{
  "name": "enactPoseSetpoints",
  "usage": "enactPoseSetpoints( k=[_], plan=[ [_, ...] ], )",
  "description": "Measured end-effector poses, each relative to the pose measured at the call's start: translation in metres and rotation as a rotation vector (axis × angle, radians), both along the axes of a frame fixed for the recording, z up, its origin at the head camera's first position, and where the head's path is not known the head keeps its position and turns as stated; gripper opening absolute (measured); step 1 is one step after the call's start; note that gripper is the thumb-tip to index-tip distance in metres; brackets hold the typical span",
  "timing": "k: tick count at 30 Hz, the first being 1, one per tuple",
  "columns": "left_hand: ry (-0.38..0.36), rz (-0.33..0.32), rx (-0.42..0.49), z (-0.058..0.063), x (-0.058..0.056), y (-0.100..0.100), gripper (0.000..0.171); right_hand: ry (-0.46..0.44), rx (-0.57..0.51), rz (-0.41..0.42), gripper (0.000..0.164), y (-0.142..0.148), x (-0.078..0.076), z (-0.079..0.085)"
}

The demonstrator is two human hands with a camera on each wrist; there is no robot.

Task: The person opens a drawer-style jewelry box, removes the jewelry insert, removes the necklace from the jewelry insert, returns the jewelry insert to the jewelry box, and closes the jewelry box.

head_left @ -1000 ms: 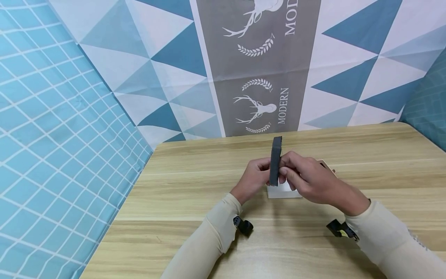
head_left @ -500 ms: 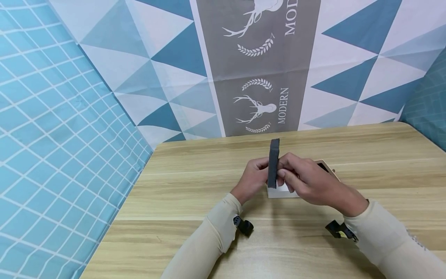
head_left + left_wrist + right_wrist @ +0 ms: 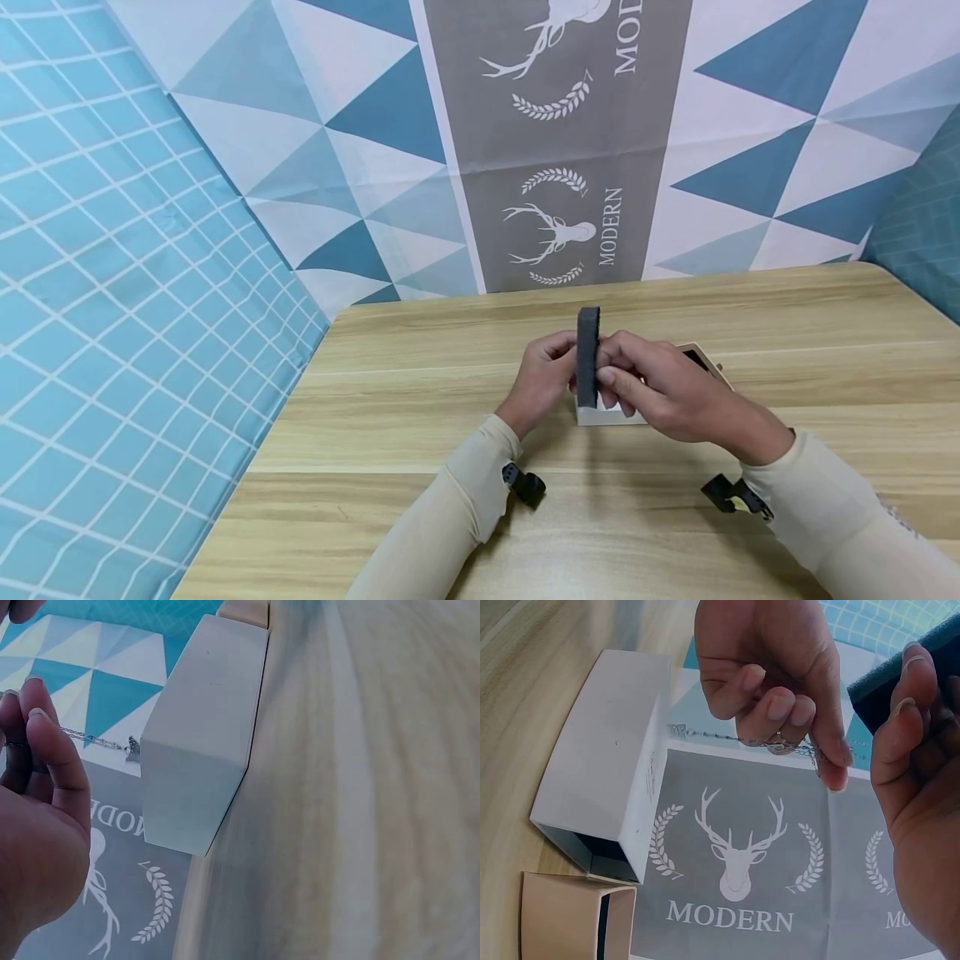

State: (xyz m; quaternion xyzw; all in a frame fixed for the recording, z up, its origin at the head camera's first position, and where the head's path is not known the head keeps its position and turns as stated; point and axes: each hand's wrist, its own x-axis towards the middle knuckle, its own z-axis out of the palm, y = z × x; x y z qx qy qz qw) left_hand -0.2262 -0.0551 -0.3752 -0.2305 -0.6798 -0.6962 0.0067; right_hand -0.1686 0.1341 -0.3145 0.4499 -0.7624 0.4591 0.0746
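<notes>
Pinching dk-grey foam pad (image 3: 587, 360) w/ R hand (image 3: 667, 387), chain (image 3: 799, 749) in L hand (image 3: 542, 373)

R thumb + fingers are clamped on the pad, held approx. upright in the air above the worktop (image 3: 360, 467), narrow edge facing the head view. L hand is just beside the pad's L side; its fingertips are hidden there, but the R wrist view shows them together on the silver chain. Chain hangs fr. the L fingers, w/ an ornament (image 3: 677, 731) at its lower end just beside the white box (image 3: 607, 742); can't tell if they touch. Some strands also show on the pad side of the L fingertips; can't tell if chain joins pad.

White box lies on the worktop below the hands, approx. midway btwn L + R edges, toward the far edge. One end is open + dark inside. Tan box (image 3: 561, 919) sits just beside it, on the side toward worktop's far R corner, also w/ a dark opening. Beyond the far edge: wall hanging (image 3: 562, 150), grey band w/ deer + "MODERN" print.
</notes>
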Motion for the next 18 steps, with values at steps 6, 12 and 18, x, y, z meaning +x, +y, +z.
enactPoseSetpoints(
  k=[6, 12, 18],
  plan=[
    [0.000, 0.031, 0.012, 0.0003, -0.0007, 0.0003, 0.025, -0.033, -0.034, 0.039, 0.019, 0.0006, 0.0008, 0.0010],
    [-0.016, 0.032, 0.030, -0.0004, -0.0009, 0.0001, 0.024, -0.098, -0.096, 0.085, 0.017, 0.0018, 0.0023, 0.0022],
    [-0.010, 0.021, 0.018, 0.0015, 0.0005, -0.0009, 0.026, -0.130, -0.119, 0.106, 0.016, 0.0023, 0.0021, 0.0020]
  ],
)
